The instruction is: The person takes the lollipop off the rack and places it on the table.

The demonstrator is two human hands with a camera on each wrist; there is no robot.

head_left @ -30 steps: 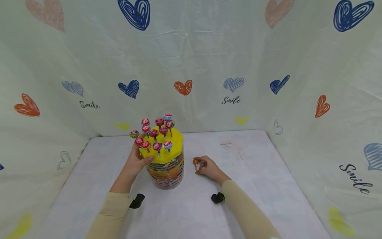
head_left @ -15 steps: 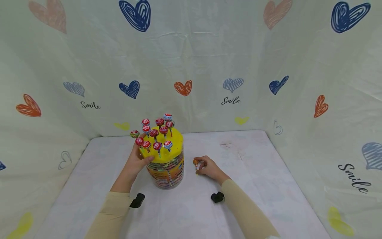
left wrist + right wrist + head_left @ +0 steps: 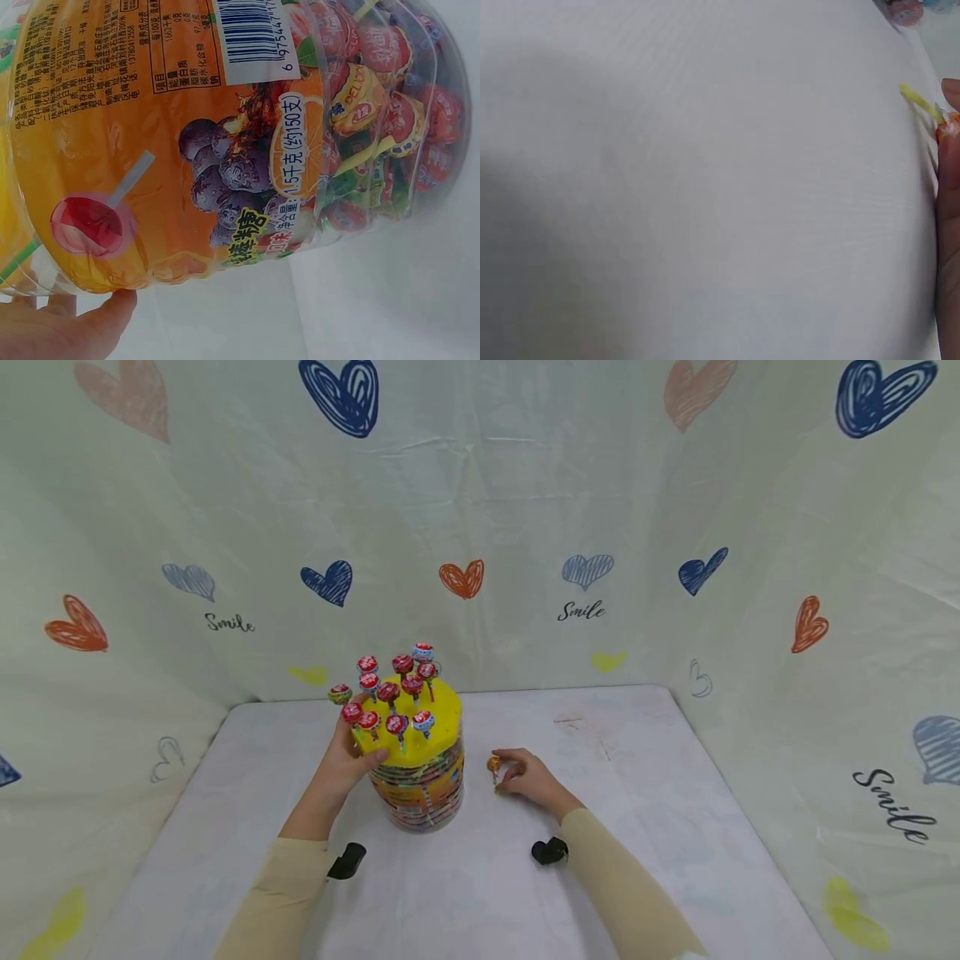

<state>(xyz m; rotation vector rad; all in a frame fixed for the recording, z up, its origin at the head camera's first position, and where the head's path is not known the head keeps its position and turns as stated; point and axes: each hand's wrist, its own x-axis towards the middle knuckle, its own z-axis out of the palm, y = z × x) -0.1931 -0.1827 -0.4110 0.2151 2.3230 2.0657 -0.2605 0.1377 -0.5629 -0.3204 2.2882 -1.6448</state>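
A clear plastic jar (image 3: 423, 797) of wrapped lollipops stands upright on the table, with a yellow lid (image 3: 447, 714). Several red, blue and green lollipops (image 3: 388, 692) stick up from the lid. My left hand (image 3: 341, 768) grips the jar's top from the left, thumb at the front of the lid; part of that hand is hidden behind it. In the left wrist view the orange label (image 3: 157, 217) fills much of the picture. Right of the jar and apart from it, my right hand (image 3: 531, 779) pinches an orange-wrapped lollipop (image 3: 493, 763). Its yellow stick (image 3: 919, 100) shows in the right wrist view.
The white table (image 3: 637, 860) runs back to a pale curtain (image 3: 517, 527) printed with hearts. Faint brown marks (image 3: 570, 722) lie on the tabletop at the back right. A black wrist device (image 3: 347, 861) sits below the left wrist, another (image 3: 550, 851) by the right.
My right hand, with the lollipop, has shifted very slightly, its index finger a little farther up. The left hand and the jar have stayed in place.
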